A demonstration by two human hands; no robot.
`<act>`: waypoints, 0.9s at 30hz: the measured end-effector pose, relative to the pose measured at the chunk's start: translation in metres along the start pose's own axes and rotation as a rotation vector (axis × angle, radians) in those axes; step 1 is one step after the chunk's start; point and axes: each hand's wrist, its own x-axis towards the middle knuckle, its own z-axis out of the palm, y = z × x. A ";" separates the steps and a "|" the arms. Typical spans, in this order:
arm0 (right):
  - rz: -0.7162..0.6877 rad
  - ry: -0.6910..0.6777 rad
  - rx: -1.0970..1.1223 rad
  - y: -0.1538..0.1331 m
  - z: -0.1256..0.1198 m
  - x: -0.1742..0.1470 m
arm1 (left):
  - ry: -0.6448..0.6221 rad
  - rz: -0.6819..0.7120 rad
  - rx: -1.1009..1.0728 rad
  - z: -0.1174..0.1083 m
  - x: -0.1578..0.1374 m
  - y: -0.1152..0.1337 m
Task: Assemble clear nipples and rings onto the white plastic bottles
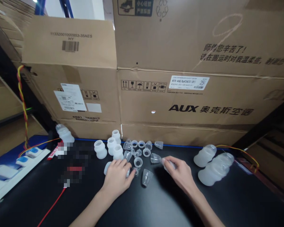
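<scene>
My left hand (119,173) lies curled over a translucent white bottle (107,169) on its side. Only the bottle's left end and a bit near the thumb show. Beside that thumb is a small clear piece (135,172), perhaps a teat. My right hand (178,171) is closed, with a whitish piece (172,164) partly showing beneath its fingers; what it is stays hidden. Its fingertips meet or nearly meet a clear cap (155,158) lying on its side. Between the hands are a screw ring (138,162) and another clear cap (147,177).
Several open white bottles (100,149) stand back left, next to more rings and caps. Capped bottles lie at right (214,170), and one leans at far left (65,134). A large cardboard box (144,101) walls off the back. A power strip (21,170) and red cable (52,206) are left.
</scene>
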 end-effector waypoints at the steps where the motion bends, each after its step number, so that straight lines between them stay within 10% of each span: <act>1: 0.005 0.015 -0.004 0.001 0.000 0.001 | 0.000 0.000 0.001 0.000 0.000 0.000; 27: -0.237 -0.020 -0.356 -0.008 0.021 -0.007 | -0.028 -0.013 0.000 0.005 -0.005 0.005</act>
